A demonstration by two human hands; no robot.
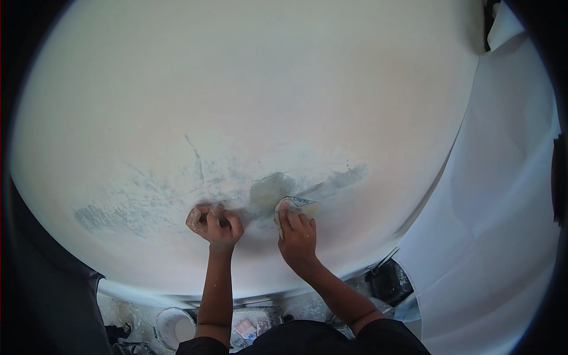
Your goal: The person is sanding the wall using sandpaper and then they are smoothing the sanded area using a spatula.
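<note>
A pale, cream-white wall fills most of the view, with a band of grey scuffed patches across its lower part. My right hand presses a folded sheet of sandpaper flat against the wall, beside a darker grey-brown spot. My left hand rests on the wall a little to the left, its fingers curled in; I cannot tell whether it holds anything. Both hands are dusted white.
White sheeting hangs over the right side. On the dusty floor below stand a white bucket, a small pale container and a black tray with a tool in it. Something dark runs along the left edge.
</note>
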